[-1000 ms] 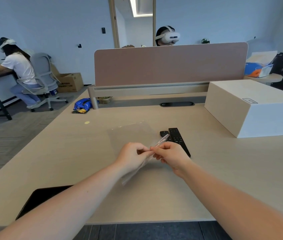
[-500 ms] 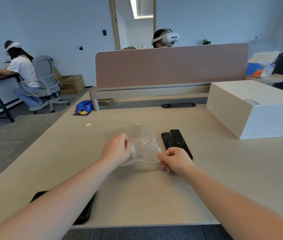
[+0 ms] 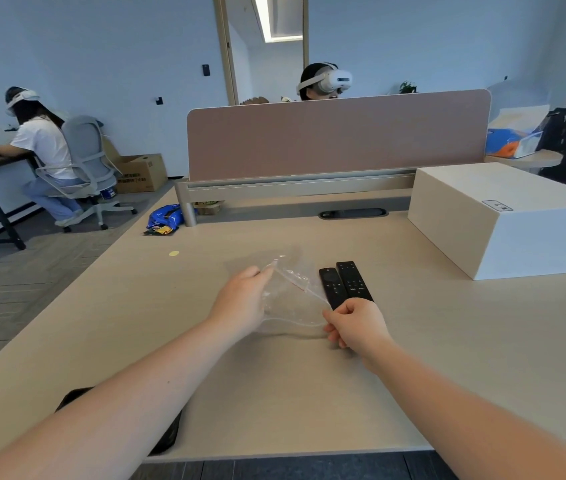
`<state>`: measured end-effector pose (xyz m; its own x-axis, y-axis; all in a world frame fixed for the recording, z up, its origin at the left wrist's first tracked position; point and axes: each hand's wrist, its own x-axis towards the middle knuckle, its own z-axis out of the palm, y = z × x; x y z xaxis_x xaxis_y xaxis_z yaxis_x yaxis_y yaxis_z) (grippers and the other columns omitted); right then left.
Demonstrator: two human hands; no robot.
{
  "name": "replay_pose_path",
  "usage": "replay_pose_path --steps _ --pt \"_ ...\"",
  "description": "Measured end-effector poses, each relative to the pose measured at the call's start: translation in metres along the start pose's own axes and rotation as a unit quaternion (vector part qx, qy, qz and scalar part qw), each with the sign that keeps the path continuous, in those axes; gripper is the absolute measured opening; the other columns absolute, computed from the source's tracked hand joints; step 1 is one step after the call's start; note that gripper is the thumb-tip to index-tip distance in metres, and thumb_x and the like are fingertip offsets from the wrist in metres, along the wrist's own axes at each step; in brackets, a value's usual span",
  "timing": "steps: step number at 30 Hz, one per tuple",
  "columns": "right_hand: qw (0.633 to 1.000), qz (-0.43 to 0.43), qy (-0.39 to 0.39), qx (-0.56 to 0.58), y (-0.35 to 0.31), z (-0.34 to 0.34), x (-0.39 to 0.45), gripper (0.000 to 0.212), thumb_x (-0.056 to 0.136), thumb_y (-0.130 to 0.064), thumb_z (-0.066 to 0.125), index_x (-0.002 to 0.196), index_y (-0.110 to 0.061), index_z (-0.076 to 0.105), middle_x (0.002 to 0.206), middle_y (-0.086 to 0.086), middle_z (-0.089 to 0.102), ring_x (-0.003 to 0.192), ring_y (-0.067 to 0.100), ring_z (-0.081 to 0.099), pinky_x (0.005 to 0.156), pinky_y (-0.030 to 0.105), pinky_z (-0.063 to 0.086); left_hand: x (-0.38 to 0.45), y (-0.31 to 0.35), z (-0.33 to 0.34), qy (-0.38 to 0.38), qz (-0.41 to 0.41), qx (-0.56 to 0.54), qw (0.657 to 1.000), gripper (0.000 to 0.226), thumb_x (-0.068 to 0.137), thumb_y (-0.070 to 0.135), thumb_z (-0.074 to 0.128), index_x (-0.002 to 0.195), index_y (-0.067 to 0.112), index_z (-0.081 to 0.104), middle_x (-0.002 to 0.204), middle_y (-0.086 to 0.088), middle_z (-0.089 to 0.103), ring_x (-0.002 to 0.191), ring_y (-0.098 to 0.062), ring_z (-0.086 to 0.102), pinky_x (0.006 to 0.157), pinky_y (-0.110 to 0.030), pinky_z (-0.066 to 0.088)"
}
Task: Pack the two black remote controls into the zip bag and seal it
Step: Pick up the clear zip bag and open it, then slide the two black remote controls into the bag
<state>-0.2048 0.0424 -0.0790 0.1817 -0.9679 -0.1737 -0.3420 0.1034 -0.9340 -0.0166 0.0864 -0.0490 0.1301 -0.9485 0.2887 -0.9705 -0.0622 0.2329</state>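
Two black remote controls lie side by side on the pale wooden desk (image 3: 447, 334): a shorter one (image 3: 331, 285) on the left, a longer one (image 3: 353, 280) on the right. My right hand (image 3: 356, 323) covers their near ends, and its fingers pinch one edge of the clear zip bag (image 3: 290, 299). My left hand (image 3: 241, 296) grips the bag's opposite edge near its red-lined zip strip. The bag is stretched between both hands just above the desk, with nothing inside it.
A large white box (image 3: 503, 216) stands on the desk at the right. A pink divider panel (image 3: 337, 136) closes off the far edge, with a cable slot (image 3: 352, 213) before it. A black flat object (image 3: 167, 434) lies at the near left edge. People sit beyond.
My hands, close together on the bag a second ago, have drawn apart and spread it wide. My right hand has moved right over the remotes' near ends.
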Motion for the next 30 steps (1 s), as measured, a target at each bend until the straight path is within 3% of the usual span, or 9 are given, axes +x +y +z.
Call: replay_pose_path --steps 3,6,10,13,17,21,23,27,30 --pt "1.000 0.000 0.006 -0.003 0.001 -0.001 0.001 0.018 0.088 -0.009 0.058 0.072 -0.008 0.051 0.070 0.012 0.068 0.040 0.013 0.054 0.034 0.017 0.040 -0.001 0.002 -0.003 -0.024 -0.008 0.050 0.998 0.082 0.083 0.009 0.052 0.142 0.043 0.006 0.104 -0.008 0.053 0.094 -0.032 0.056 0.074 -0.040 0.049" --pt "1.000 0.002 0.003 0.001 0.000 -0.001 0.001 0.019 0.088 -0.011 0.059 0.071 -0.008 0.051 0.071 0.012 0.068 0.041 0.014 0.055 0.034 0.018 0.039 -0.001 0.002 -0.001 -0.044 -0.026 0.066 0.997 0.084 0.085 0.014 0.049 0.140 0.047 -0.005 0.097 -0.011 0.065 0.087 -0.033 0.061 0.066 -0.037 0.048" --pt "0.999 0.007 -0.024 -0.035 0.005 -0.001 -0.001 0.022 0.088 -0.016 0.060 0.070 -0.010 0.051 0.067 0.010 0.067 0.033 0.012 0.051 0.042 0.021 0.042 -0.002 0.000 -0.006 -0.035 -0.035 0.028 0.998 0.067 0.082 0.012 0.049 0.141 0.034 0.025 0.110 -0.012 0.065 0.098 -0.035 0.060 0.073 -0.036 0.047" --pt "0.997 -0.027 0.003 -0.072 0.007 -0.002 -0.004 0.029 0.086 -0.033 0.063 0.070 -0.010 0.054 0.060 0.000 0.061 0.047 0.019 0.053 0.047 0.025 0.042 -0.004 -0.006 -0.008 -0.024 0.001 0.008 1.000 0.028 0.082 0.008 0.049 0.106 0.015 0.063 0.097 -0.009 0.060 0.096 -0.035 0.059 0.069 -0.034 0.043" --pt "0.968 -0.142 0.125 -0.167 0.006 -0.012 -0.004 0.025 0.092 -0.030 0.055 0.085 -0.007 0.061 0.074 0.004 0.061 0.071 0.023 0.054 0.064 0.034 0.048 -0.013 -0.012 -0.007 0.042 0.041 -0.019 0.998 0.014 0.083 0.005 0.052 0.093 0.009 0.061 0.085 -0.008 0.057 0.079 -0.030 0.055 0.061 -0.028 0.033" --pt "0.920 -0.131 0.083 -0.361 0.008 -0.015 0.000 0.024 0.094 -0.027 0.049 0.105 -0.007 0.056 0.110 0.010 0.054 0.091 0.031 0.061 0.067 0.031 0.043 -0.021 -0.011 -0.006 0.081 0.019 -0.061 0.995 0.012 0.081 0.003 0.056 0.088 0.007 0.048 0.075 -0.007 0.056 0.070 -0.032 0.053 0.060 -0.036 0.042" --pt "0.898 -0.131 0.066 -0.415 0.006 -0.011 0.001 0.027 0.095 -0.031 0.047 0.107 -0.008 0.054 0.114 0.009 0.052 0.093 0.031 0.062 0.064 0.031 0.042 -0.022 -0.011 -0.006 0.086 0.001 -0.072 0.994 0.016 0.080 0.002 0.057 0.090 0.008 0.046 0.075 -0.010 0.059 0.071 -0.036 0.055 0.060 -0.038 0.044" --pt "0.859 -0.143 0.070 -0.486 -0.001 0.000 0.004 0.032 0.094 -0.038 0.049 0.109 -0.011 0.054 0.114 0.007 0.051 0.094 0.028 0.062 0.061 0.031 0.039 -0.019 -0.018 -0.005 0.053 -0.060 -0.053 0.995 0.051 0.081 0.004 0.057 0.128 0.012 0.040 0.075 -0.004 0.055 0.076 -0.030 0.057 0.063 -0.033 0.039" --pt "0.841 -0.146 0.072 -0.516 -0.002 0.007 0.005 0.032 0.094 -0.037 0.050 0.112 -0.011 0.054 0.114 0.008 0.053 0.099 0.027 0.059 0.063 0.031 0.038 -0.019 -0.023 -0.006 0.042 -0.080 -0.060 0.994 0.062 0.081 0.005 0.058 0.137 0.013 0.033 0.076 -0.004 0.058 0.073 -0.025 0.054 0.063 -0.032 0.040"
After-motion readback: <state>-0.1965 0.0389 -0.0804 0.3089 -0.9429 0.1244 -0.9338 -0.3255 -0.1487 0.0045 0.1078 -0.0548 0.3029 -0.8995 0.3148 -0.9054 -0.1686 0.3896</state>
